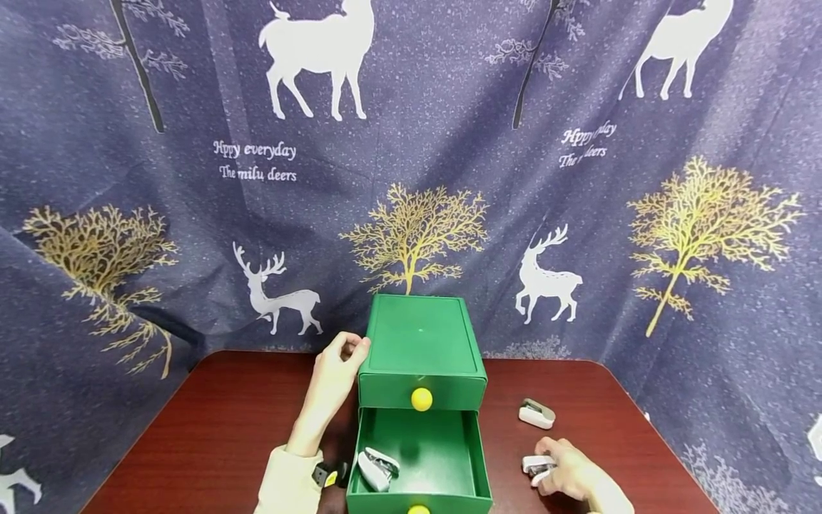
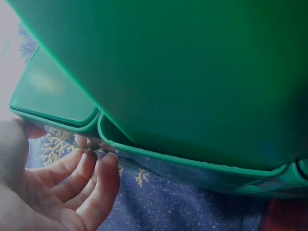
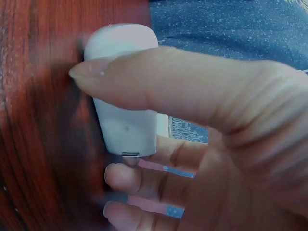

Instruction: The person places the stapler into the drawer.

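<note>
A green two-drawer box (image 1: 420, 335) with yellow knobs stands at the middle of the table, its lower drawer (image 1: 443, 457) pulled out. Inside that drawer, at the left, lies a white stapler (image 1: 374, 472). My left hand (image 1: 335, 365) rests against the box's upper left side; in the left wrist view its loosely bent fingers (image 2: 103, 180) touch the green wall. Right of the box, my right hand (image 1: 568, 467) grips another white stapler (image 1: 534, 465) low at the table. The right wrist view has the thumb (image 3: 144, 79) across this stapler (image 3: 127, 130), fingers on its other side.
A third stapler (image 1: 537, 414), white and grey, lies on the red-brown table (image 1: 237, 421) just beyond my right hand. Behind the table hangs a dark blue cloth (image 1: 424, 143) printed with deer and trees. The upper drawer (image 1: 385, 391) is closed.
</note>
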`<state>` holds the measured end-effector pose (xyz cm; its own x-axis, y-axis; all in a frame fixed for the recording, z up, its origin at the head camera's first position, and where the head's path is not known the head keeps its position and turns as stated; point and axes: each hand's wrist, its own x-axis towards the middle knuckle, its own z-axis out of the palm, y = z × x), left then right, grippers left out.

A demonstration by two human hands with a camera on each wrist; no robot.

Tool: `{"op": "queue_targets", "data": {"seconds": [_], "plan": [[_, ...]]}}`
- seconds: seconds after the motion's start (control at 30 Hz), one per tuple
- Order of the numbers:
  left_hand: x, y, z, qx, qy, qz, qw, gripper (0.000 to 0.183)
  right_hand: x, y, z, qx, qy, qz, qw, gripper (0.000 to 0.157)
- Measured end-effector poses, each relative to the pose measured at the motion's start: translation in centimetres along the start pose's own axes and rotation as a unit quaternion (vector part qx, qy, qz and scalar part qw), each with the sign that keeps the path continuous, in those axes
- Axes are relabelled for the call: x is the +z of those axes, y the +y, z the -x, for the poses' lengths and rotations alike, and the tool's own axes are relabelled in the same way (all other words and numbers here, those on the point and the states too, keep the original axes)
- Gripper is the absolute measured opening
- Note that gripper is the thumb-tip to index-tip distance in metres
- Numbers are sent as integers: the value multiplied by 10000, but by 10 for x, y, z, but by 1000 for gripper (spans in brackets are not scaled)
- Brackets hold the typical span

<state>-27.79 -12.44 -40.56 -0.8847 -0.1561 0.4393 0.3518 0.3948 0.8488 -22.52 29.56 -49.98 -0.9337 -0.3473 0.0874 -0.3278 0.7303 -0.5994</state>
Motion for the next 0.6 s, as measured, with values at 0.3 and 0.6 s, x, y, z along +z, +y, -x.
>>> {"op": "queue_targets", "data": {"seconds": [0.3,0.6], "plan": [[-1,-2,0,80,-61,148,9998,26,-6,3,2,98,-101,2,9999,33],[0,-1,1,96,-66,149,9998,26,-21,-9,3,130,165,80,9997,33]]}}
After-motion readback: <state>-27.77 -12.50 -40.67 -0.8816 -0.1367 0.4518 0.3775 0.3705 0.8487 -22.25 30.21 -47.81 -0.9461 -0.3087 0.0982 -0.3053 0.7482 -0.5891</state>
